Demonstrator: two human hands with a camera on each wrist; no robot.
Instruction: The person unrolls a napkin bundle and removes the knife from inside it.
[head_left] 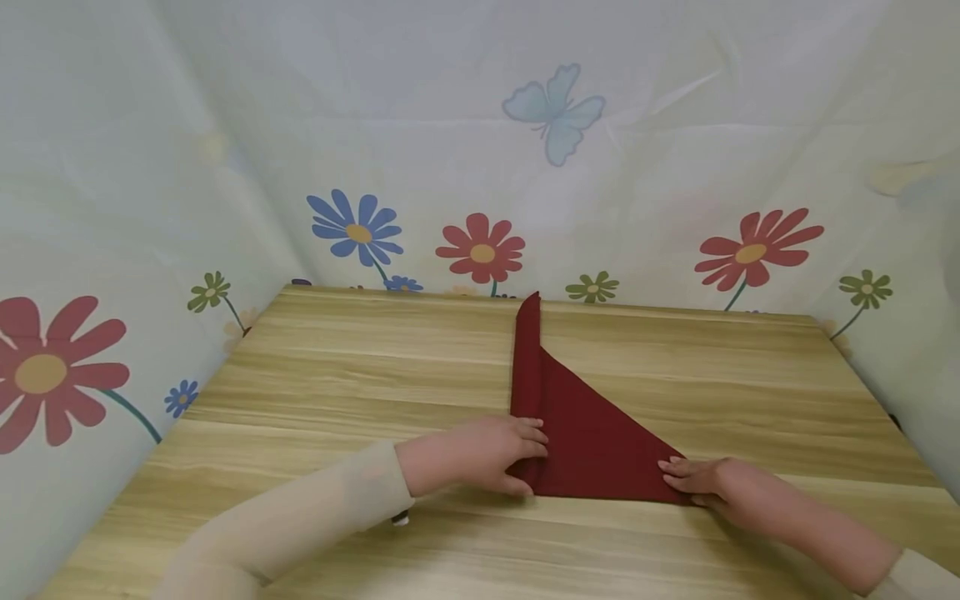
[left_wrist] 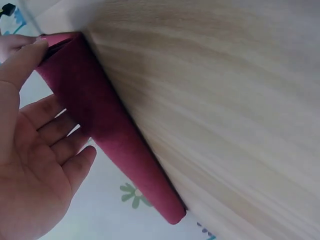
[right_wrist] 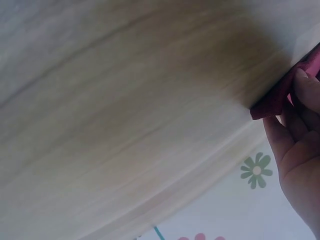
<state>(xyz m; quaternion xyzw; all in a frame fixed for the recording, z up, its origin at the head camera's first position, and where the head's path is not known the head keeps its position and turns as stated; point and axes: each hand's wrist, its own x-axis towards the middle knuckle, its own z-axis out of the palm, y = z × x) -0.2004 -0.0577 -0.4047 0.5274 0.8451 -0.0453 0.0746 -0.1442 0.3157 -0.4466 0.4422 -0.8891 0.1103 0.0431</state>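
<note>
Both hands on a dark red napkin [head_left: 585,433], folded to a triangle on the wooden table [head_left: 337,375].

Left hand [head_left: 487,454] lies on the napkin's left edge, where the cloth is rolled into a narrow band; the left wrist view shows the thumb curled over the near end of that roll and the fingers [left_wrist: 60,145] alongside it, so it grips the roll. Right of it, the flat triangle runs to its near right corner, which the right hand [head_left: 701,479] pinches.
Risk, as I judge it: the roll is loose and could spring open if the left thumb eases, and a pull at the corner could skew the edge.
Right wrist view shows only the corner tip [right_wrist: 280,97] and fingertips; how many layers are pinched I cannot tell.
</note>
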